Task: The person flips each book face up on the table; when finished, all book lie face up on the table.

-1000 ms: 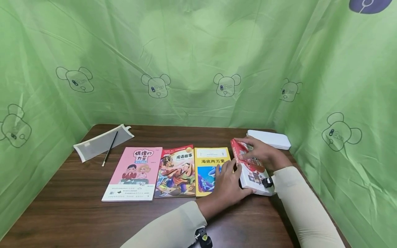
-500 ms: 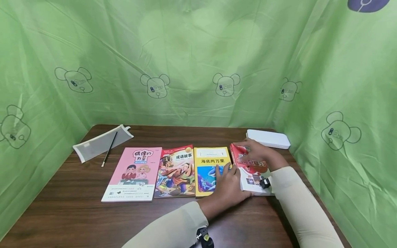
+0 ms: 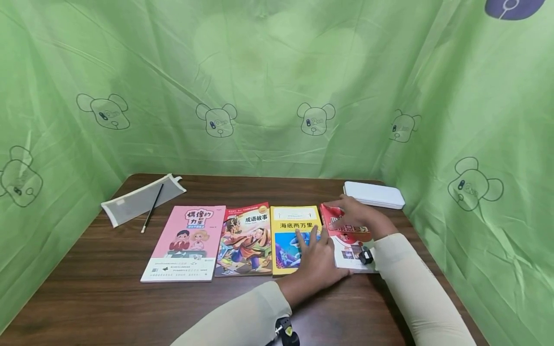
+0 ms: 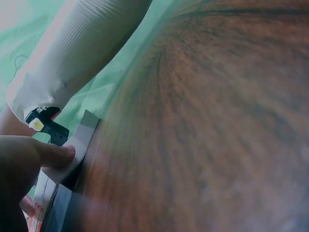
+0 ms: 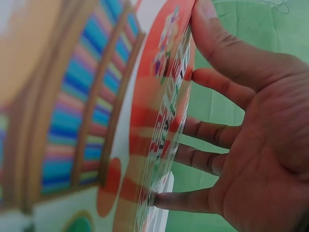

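A fingertip of the left hand (image 4: 19,164) presses a book's edge (image 4: 79,142) at eight o'clock on the dark wooden bench (image 4: 207,125).

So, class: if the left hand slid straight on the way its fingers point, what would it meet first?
Beyond the left hand, its fingers already lie on the yellow book; past its far edge, probably just bare table.
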A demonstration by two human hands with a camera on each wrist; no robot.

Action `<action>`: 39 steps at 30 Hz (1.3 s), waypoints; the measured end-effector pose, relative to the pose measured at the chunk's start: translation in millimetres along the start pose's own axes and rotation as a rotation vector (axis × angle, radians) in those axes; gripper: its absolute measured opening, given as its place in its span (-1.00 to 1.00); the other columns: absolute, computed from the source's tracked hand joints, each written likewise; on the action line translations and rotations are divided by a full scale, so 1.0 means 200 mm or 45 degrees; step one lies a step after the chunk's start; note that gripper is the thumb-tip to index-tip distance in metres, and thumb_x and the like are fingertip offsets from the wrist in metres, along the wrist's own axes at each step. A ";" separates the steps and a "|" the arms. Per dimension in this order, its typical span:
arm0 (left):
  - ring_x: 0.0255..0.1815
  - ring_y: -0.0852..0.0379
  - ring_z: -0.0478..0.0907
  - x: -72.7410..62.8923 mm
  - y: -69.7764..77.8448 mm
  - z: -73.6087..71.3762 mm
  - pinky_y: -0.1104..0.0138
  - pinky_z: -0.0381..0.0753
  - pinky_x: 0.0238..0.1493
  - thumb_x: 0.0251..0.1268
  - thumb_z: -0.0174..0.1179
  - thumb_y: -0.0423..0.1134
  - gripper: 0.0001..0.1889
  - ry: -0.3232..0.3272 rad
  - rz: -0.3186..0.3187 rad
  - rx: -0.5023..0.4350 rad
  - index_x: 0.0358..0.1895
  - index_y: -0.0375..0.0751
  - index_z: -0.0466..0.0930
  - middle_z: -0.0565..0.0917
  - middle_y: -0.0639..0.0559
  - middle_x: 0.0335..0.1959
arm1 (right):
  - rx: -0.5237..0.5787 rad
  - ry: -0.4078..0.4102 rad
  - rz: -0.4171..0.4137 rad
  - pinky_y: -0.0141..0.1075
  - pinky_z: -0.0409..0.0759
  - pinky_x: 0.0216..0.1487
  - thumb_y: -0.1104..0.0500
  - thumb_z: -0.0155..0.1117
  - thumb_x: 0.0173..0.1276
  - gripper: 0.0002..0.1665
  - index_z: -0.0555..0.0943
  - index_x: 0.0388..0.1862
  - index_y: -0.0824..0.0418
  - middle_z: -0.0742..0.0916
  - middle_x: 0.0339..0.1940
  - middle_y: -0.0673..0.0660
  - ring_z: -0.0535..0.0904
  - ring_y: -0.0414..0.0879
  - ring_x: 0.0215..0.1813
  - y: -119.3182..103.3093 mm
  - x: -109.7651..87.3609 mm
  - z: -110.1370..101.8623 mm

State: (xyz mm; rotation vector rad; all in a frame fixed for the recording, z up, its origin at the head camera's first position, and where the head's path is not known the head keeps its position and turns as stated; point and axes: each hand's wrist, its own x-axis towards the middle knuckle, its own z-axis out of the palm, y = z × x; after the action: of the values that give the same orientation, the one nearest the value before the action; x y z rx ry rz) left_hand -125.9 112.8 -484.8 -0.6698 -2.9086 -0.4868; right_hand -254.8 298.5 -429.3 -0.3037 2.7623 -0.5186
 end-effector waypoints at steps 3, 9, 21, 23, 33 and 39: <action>0.79 -0.26 0.17 0.00 0.00 0.01 -0.57 0.04 0.63 0.00 0.45 0.62 0.10 0.011 -0.005 0.020 0.43 -0.19 0.67 0.29 -0.12 0.77 | -0.028 0.012 -0.009 0.57 0.25 0.58 -0.09 0.71 0.27 -0.02 0.52 0.64 -0.05 0.22 0.74 0.59 0.08 0.61 0.74 -0.01 0.00 0.00; 0.82 -0.26 0.10 -0.01 -0.01 0.02 -0.58 0.04 0.62 0.01 0.41 0.66 0.10 0.013 -0.001 0.041 0.41 -0.18 0.69 0.24 -0.12 0.79 | -0.026 0.005 0.006 0.53 0.24 0.61 -0.04 0.72 0.27 -0.05 0.54 0.62 -0.08 0.20 0.75 0.59 0.05 0.60 0.75 -0.02 0.01 0.02; 0.77 -0.41 0.18 -0.03 -0.02 0.02 -0.60 0.12 0.57 0.08 0.37 0.65 0.11 -0.069 -0.077 -0.015 0.54 -0.10 0.57 0.36 -0.27 0.71 | -0.017 -0.025 0.040 0.50 0.26 0.62 -0.06 0.72 0.25 -0.04 0.54 0.62 -0.12 0.13 0.77 0.59 0.02 0.62 0.76 -0.04 0.00 0.03; 0.76 -0.41 0.19 -0.03 -0.02 0.02 -0.59 0.14 0.57 0.09 0.35 0.66 0.11 -0.068 -0.071 0.001 0.54 -0.11 0.58 0.39 -0.28 0.68 | -0.021 -0.029 0.051 0.51 0.26 0.62 -0.07 0.73 0.25 -0.04 0.55 0.62 -0.12 0.14 0.78 0.57 0.00 0.61 0.76 -0.04 0.00 0.03; 0.79 -0.39 0.14 -0.04 -0.03 0.00 -0.55 0.12 0.61 0.14 0.32 0.66 0.11 -0.116 -0.082 -0.001 0.56 -0.12 0.55 0.35 -0.26 0.71 | -0.069 -0.040 0.087 0.49 0.28 0.62 -0.10 0.71 0.26 -0.04 0.53 0.63 -0.13 0.17 0.79 0.51 0.01 0.59 0.77 -0.06 0.01 0.04; 0.80 -0.39 0.12 -0.04 -0.03 -0.01 -0.57 0.06 0.62 0.16 0.25 0.68 0.11 -0.139 -0.056 0.036 0.58 -0.10 0.53 0.31 -0.26 0.74 | -0.080 -0.040 0.077 0.47 0.28 0.64 -0.11 0.71 0.27 -0.04 0.53 0.63 -0.10 0.19 0.79 0.50 0.04 0.58 0.77 -0.06 0.00 0.04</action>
State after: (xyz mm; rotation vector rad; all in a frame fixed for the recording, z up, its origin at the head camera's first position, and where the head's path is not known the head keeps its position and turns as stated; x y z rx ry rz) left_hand -121.4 103.6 -486.6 -0.6501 -3.0319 -0.4260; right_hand -250.6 284.1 -432.1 -0.2397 2.7513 -0.4088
